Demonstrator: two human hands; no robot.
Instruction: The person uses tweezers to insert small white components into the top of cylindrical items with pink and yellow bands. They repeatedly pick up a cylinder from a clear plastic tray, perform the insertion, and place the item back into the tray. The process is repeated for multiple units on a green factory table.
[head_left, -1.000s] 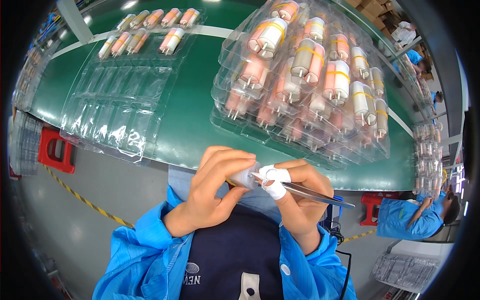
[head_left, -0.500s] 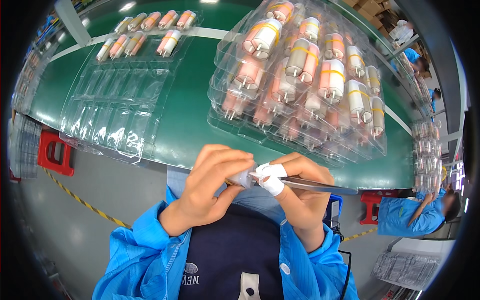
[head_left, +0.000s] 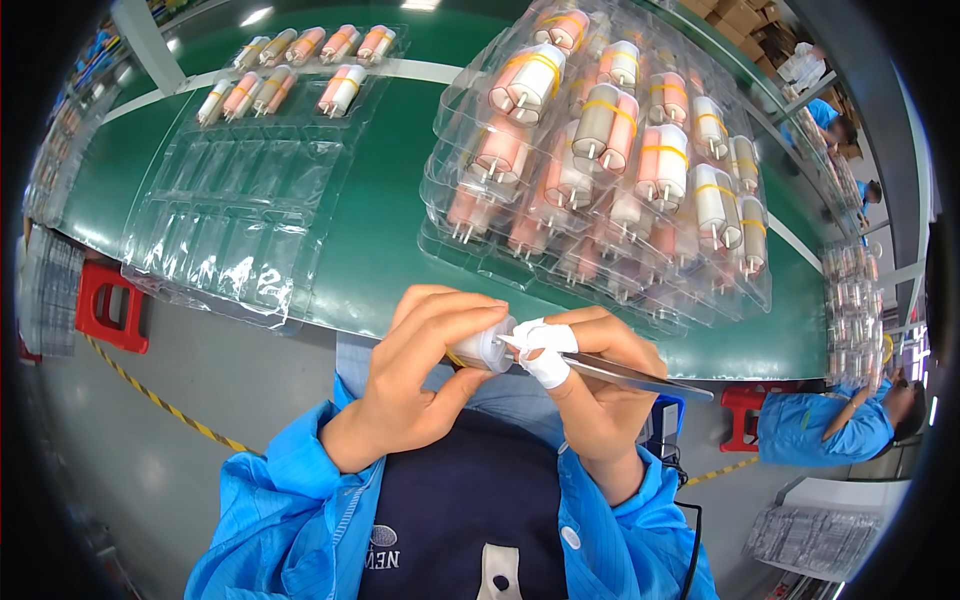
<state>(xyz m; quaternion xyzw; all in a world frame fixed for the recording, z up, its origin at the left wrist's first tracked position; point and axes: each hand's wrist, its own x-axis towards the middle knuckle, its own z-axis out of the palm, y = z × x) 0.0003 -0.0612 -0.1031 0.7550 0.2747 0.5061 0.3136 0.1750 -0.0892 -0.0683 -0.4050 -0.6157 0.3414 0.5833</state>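
In my left hand (head_left: 425, 375) is a pale cylinder (head_left: 482, 350) with a yellow band partly showing; the fingers wrap round it, and its end faces right. White tape covers the thumb and a finger of my right hand (head_left: 590, 375). That hand pinches a slim, flat metal tool (head_left: 655, 380), whose broad end sticks out to the right. The taped fingertips meet the cylinder's end, beside a small white tip (head_left: 508, 341); whether this tip belongs to the cylinder or the tool I cannot tell. Both hands are held at the table's near edge.
Stacked clear trays (head_left: 440, 200) bear several banded pairs of pink, white and grey cylinders, just beyond my hands. Another clear tray (head_left: 215, 225) lies at left, with pairs in its far rows. A red stool (head_left: 112, 308) stands at left; a person in blue (head_left: 825, 425) sits at right.
The cylinder has turned slightly, so more of its end face shows. The tool's broad end has tilted a little lower. Both hands keep their hold.
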